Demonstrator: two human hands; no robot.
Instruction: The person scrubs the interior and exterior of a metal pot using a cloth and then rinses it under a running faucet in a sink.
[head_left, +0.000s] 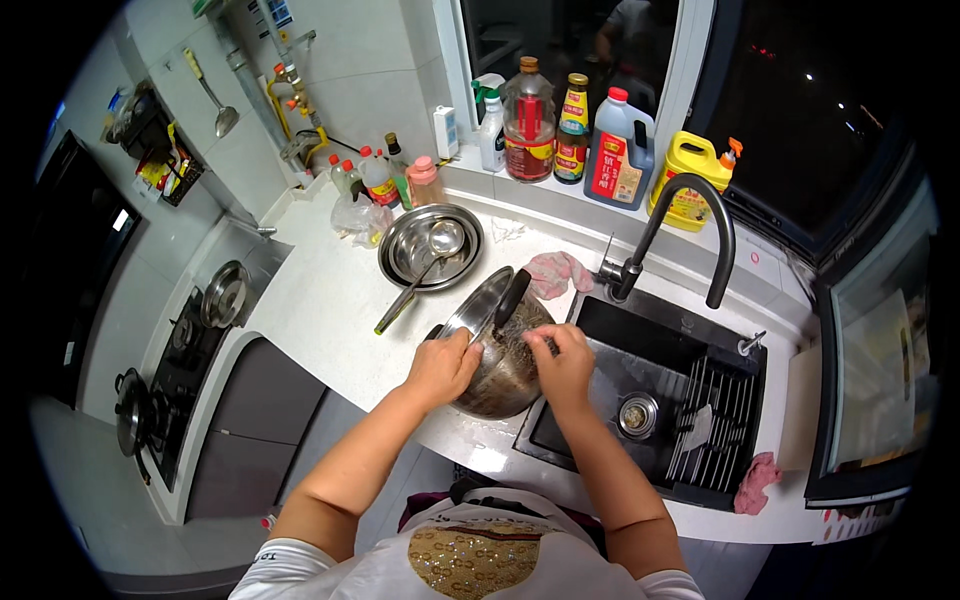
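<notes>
A large steel pot [497, 385] with a stained, wet-looking outside rests tilted on the white counter beside the sink. One of its black handles [513, 299] points up and away from me. At the pot's left edge, my left hand [442, 368] is closed, thumb and fingers gripping the rim. My right hand [563, 362] is against the pot's right side with its fingertips pinched together; whatever is between them is too small or hidden to name. Just behind the pot lies a crumpled pink cloth [556, 273].
Nested steel bowls [474, 234] hold a ladle [420, 275] at the back left. To the right is a black sink [560, 432] with a tall faucet [722, 250] and a drying rack [712, 400]. Bottles [528, 125] line the windowsill. A stove [178, 370] stands far left.
</notes>
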